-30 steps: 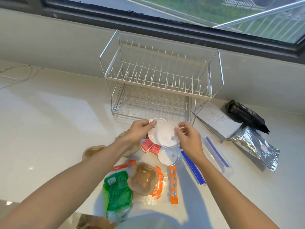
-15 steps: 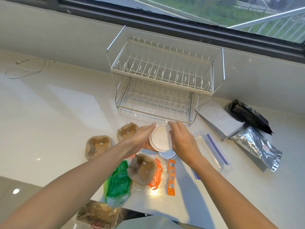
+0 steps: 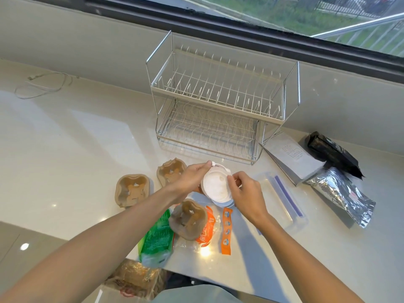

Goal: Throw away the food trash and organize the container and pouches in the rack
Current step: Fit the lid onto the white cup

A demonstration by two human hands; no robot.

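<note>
1. Both hands raised over the counter [image 3: 65, 149], clamped on a stack of white plastic lids [image 3: 216, 185]: left hand [image 3: 192, 179] gripping the left rim with thumb on top, right hand [image 3: 244, 191] pinching the right rim with curled fingers
2. Lids tilted toward the camera, showing a pale, bare inner face; nothing visible inside
3. Just below the held stack, another white lid [image 3: 223, 203] lying flat on the counter, partly hidden
4. Two-tier wire rack [image 3: 218, 99] standing behind the hands near the window wall; both tiers holding nothing
5. Clear container [image 3: 282, 197] with a purple strip lying right of the right hand, on the counter; contents not discernible
6. Right of the rack: grey pouch [image 3: 293, 156], black pouch [image 3: 334, 154] and silver foil pouch [image 3: 341, 195], all lying flat on the counter, none in the rack
7. Three brown pulp cup holders: one [image 3: 133, 189] at far left, one [image 3: 171, 171] beside the left hand, one [image 3: 189, 218] resting on an orange-printed wrapper [image 3: 206, 228]
8. Green packet [image 3: 157, 237] and orange sachet [image 3: 227, 230] lying near the counter's front edge; crumpled brown bag [image 3: 135, 278] below the edge
9. Compared with half a second ago: right hand shifted from lying over the lids to pinching their right rim, exposing more of the white face; left grip unchanged; rack, pouches and container in the same places
</note>
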